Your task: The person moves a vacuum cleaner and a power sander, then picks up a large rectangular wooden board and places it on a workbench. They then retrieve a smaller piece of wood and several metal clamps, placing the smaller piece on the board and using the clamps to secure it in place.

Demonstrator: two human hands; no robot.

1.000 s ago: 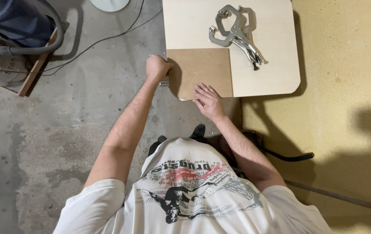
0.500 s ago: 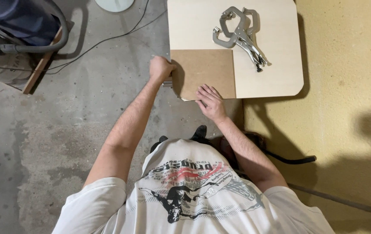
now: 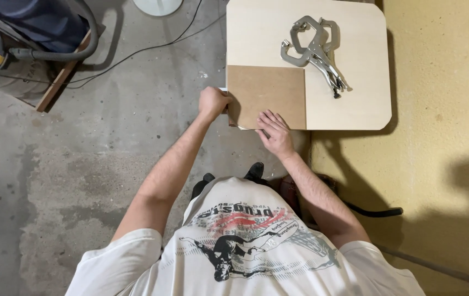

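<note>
Grey vacuum hose (image 3: 53, 53) and black cable (image 3: 152, 46) are being shown on the stained concrete floor (image 3: 81, 164) at far left. Left hand (image 3: 213, 102) is being held closed in a fist against the left edge of the brown rectangular fibreboard panel (image 3: 266, 94); whether anything is being gripped cannot be told. Right hand (image 3: 274, 133) is being pressed flat, fingers spread, on the panel's near edge. The panel is being supported on the pale rounded plywood tabletop (image 3: 355, 104), with two steel locking C-clamps (image 3: 314, 52) lying beside it.
</note>
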